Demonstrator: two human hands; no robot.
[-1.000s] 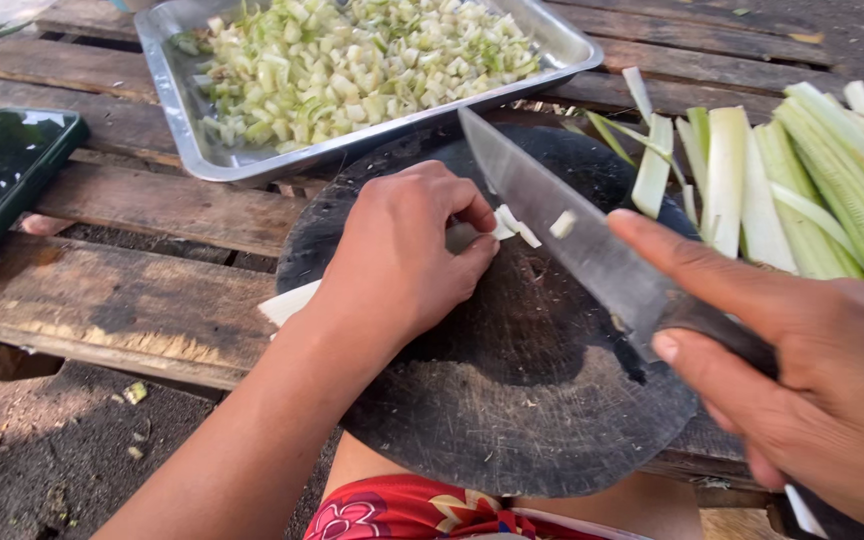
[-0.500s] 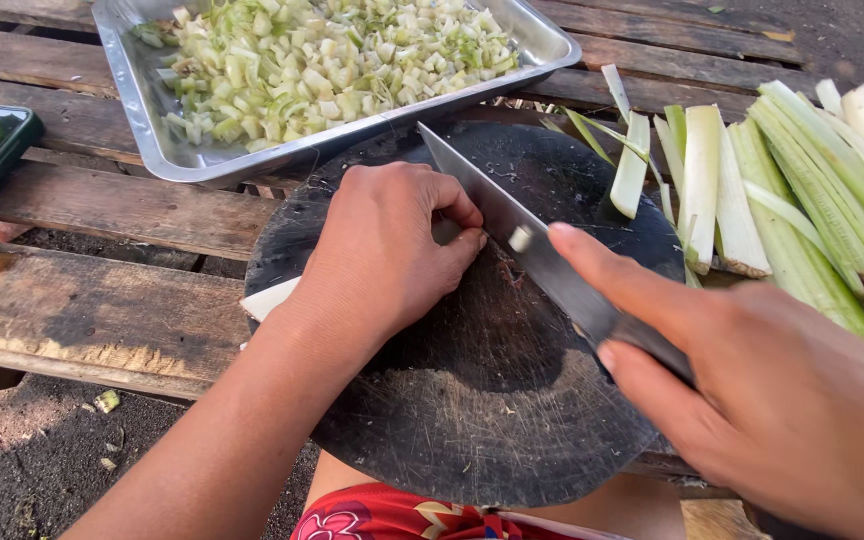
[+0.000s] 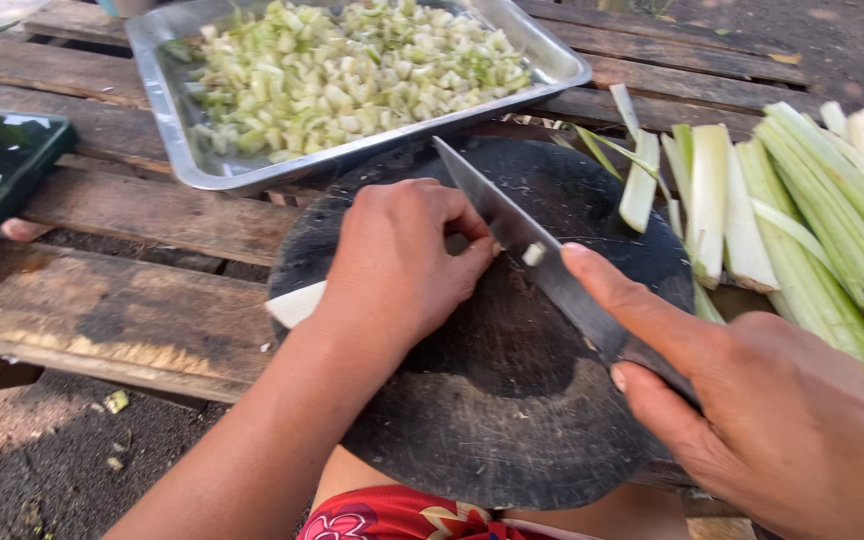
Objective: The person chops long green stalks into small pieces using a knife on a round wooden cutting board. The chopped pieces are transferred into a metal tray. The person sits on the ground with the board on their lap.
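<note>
Since the earlier frame the knife has slid nearer the left knuckles, and a small cut piece now clings to its blade. Left hand lies palm-down on the round dark chopping board, fingers curled and pressing the pale stalk, whose cut end pokes out leftward from under the palm. Right hand grips the knife handle, forefinger stretched along the blade's spine. That blade runs diagonally, tip toward the metal tray, just beside the left fingers.

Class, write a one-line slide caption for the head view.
Left hand pins a pale stalk on a round dark chopping board; right hand holds a long steel knife.
</note>
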